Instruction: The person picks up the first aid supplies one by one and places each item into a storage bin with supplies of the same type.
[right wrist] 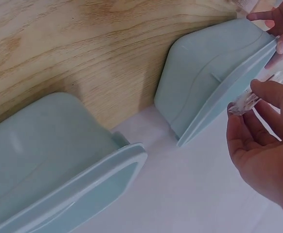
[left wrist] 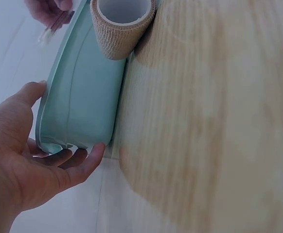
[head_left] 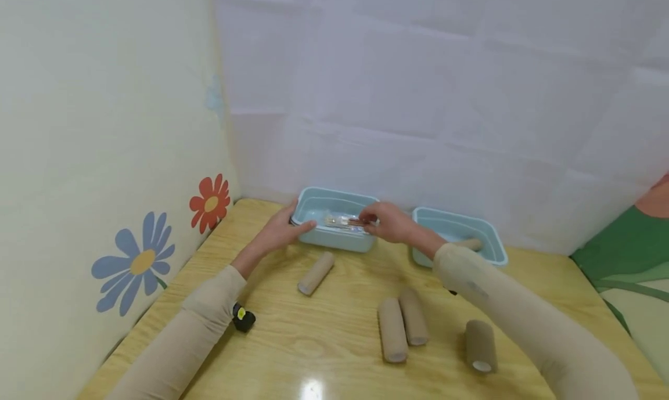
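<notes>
My left hand (head_left: 278,230) grips the left end of a light-blue plastic bin (head_left: 340,241) at the back of the table. In the left wrist view its thumb is at the rim and the fingers bend under the outer wall. Over that bin's right part, my right hand (head_left: 392,223) pinches a clear plastic packet of thin paintbrushes (head_left: 340,221) by one end. Brown handles and pale tips show through the wrapping. The right wrist view has the packet (right wrist: 246,102) between thumb and fingers, above the bin's opening.
A second light-blue bin (head_left: 493,246) stands at the right, with a cardboard tube (head_left: 473,244) inside, partly behind my right forearm. One brown cardboard tube (head_left: 316,273) lies before the left bin. Two more tubes (head_left: 392,330) lie side by side, and another tube (head_left: 481,346) sits further right.
</notes>
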Demonstrator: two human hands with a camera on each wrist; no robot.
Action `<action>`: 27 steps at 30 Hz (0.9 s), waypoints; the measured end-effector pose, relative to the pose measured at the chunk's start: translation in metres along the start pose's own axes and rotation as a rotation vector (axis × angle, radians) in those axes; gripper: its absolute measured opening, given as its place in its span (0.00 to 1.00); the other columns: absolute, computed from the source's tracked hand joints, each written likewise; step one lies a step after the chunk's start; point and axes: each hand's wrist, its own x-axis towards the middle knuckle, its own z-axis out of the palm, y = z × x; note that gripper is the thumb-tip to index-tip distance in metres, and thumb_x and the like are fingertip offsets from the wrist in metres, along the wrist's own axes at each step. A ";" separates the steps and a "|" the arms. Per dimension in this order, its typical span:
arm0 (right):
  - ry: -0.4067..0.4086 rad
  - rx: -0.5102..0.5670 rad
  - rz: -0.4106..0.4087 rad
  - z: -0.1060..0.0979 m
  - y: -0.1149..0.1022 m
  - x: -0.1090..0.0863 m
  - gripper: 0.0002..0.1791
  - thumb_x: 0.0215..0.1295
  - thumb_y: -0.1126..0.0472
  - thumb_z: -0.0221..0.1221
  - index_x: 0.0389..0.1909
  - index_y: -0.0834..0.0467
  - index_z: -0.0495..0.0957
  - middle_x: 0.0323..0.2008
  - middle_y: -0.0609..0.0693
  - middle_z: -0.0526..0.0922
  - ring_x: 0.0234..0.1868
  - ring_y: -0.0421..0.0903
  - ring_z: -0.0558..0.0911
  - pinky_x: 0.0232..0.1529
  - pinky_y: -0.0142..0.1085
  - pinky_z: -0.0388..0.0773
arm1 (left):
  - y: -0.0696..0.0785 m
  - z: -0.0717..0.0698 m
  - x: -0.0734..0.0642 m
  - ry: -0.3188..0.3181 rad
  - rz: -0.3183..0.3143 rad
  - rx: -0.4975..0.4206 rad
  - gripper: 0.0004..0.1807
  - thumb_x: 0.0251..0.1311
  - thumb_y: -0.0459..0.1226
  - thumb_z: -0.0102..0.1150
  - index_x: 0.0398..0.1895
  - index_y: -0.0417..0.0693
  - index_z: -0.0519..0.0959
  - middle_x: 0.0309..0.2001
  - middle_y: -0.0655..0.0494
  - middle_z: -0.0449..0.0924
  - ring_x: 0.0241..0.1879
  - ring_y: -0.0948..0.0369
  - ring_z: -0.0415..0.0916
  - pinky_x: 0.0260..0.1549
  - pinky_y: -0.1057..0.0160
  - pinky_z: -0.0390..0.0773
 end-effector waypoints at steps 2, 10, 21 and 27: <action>-0.005 0.006 0.004 -0.001 -0.001 0.004 0.12 0.68 0.69 0.64 0.50 0.67 0.84 0.44 0.57 0.86 0.45 0.52 0.84 0.49 0.45 0.80 | -0.001 -0.002 -0.001 0.006 0.001 0.002 0.50 0.70 0.50 0.62 0.82 0.38 0.44 0.73 0.32 0.60 0.67 0.39 0.63 0.65 0.40 0.63; -0.013 -0.007 0.045 0.002 -0.001 0.020 0.10 0.67 0.68 0.64 0.48 0.65 0.84 0.42 0.55 0.86 0.43 0.51 0.83 0.47 0.43 0.80 | -0.006 -0.006 0.000 0.010 -0.010 0.029 0.51 0.70 0.50 0.62 0.81 0.36 0.43 0.72 0.31 0.61 0.66 0.39 0.65 0.65 0.41 0.63; -0.043 0.048 0.108 0.011 0.003 0.030 0.16 0.67 0.68 0.66 0.53 0.71 0.81 0.48 0.63 0.85 0.49 0.57 0.84 0.52 0.44 0.79 | -0.006 -0.002 0.001 0.000 -0.011 0.037 0.52 0.70 0.50 0.62 0.81 0.34 0.43 0.72 0.30 0.59 0.68 0.39 0.63 0.66 0.40 0.61; -0.002 0.058 0.100 0.015 0.008 0.024 0.14 0.65 0.69 0.66 0.49 0.70 0.82 0.44 0.61 0.86 0.45 0.56 0.85 0.49 0.42 0.80 | -0.003 0.003 0.004 -0.017 0.003 0.025 0.51 0.70 0.50 0.63 0.81 0.35 0.43 0.72 0.30 0.59 0.68 0.39 0.63 0.66 0.40 0.62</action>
